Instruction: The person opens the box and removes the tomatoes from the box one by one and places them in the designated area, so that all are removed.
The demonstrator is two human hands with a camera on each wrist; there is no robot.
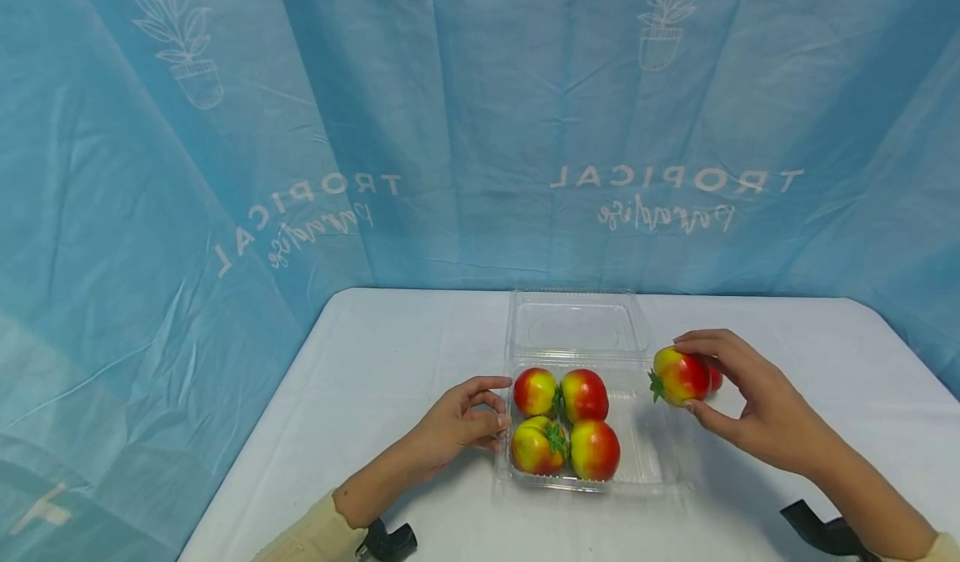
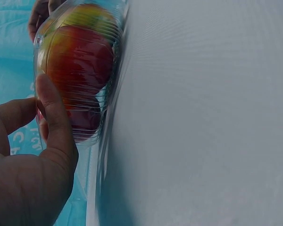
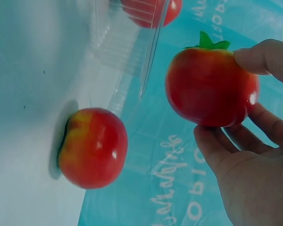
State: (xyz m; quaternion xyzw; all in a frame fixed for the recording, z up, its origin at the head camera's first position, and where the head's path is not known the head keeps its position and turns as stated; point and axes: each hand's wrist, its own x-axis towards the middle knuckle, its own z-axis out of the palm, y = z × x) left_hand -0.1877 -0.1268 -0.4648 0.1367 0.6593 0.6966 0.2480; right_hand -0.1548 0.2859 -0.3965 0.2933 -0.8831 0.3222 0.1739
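Observation:
A clear plastic clamshell container (image 1: 637, 437) lies with its lid (image 1: 573, 324) folded back. Several red-and-yellow tomatoes with green leafy tops, one a tomato (image 1: 595, 449) at the front, fill its left part. My left hand (image 1: 468, 416) pinches the container's left rim; in the left wrist view the thumb (image 2: 54, 108) presses the ribbed wall. Just right of the container, my right hand (image 1: 757, 395) holds another tomato (image 3: 210, 87) raised between thumb and fingers, its leafy top facing left in the head view. Behind it, a further tomato (image 3: 94, 148) rests on the table, mostly hidden in the head view.
A white cloth covers the table (image 1: 405, 337). Blue printed curtains (image 1: 495, 128) hang right behind the table's far edge and along the left side. Dark wrist mounts (image 1: 390, 541) sit on both forearms.

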